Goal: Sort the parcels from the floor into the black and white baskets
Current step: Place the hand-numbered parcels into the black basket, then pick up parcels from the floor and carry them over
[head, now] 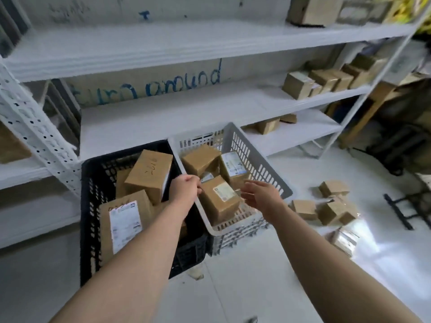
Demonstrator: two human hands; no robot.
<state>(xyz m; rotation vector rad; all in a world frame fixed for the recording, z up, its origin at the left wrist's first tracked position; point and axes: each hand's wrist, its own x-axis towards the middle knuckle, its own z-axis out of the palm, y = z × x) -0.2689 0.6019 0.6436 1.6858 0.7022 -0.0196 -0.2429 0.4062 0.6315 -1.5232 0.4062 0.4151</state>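
Bare white floor (245,276) is seen nearest, under both forearms, with open room in front of the baskets.

The black basket (86,206) is set at left and the white basket (255,159) just beside it at right, their inner walls touching. The white one is tilted, its near corner overlapping the black rim.

In the black basket a large labelled parcel (126,222) is propped on end at the front, and a handwritten parcel (149,173) lies slanted behind it.

The left hand (185,188) is held over the white basket's left rim, fingers curled against the left edge of a small labelled parcel (220,199). Whether the parcel or the rim is pinched cannot be told.

The right hand (258,194) is held loose and spread just right of that parcel; contact cannot be told. The parcel lies tilted inside the white basket, at its front.

Two more parcels (201,159) are packed behind it, so little free room is left there.

Unsorted floor parcels (331,209) are clustered right of the white basket, close but apart from it. A dark metal frame (401,206) lies further right.

Both baskets are backed against a white shelving rack (163,117); its perforated upright (39,134) slants at left. Small boxes (321,81) are lined on a middle shelf, far right.
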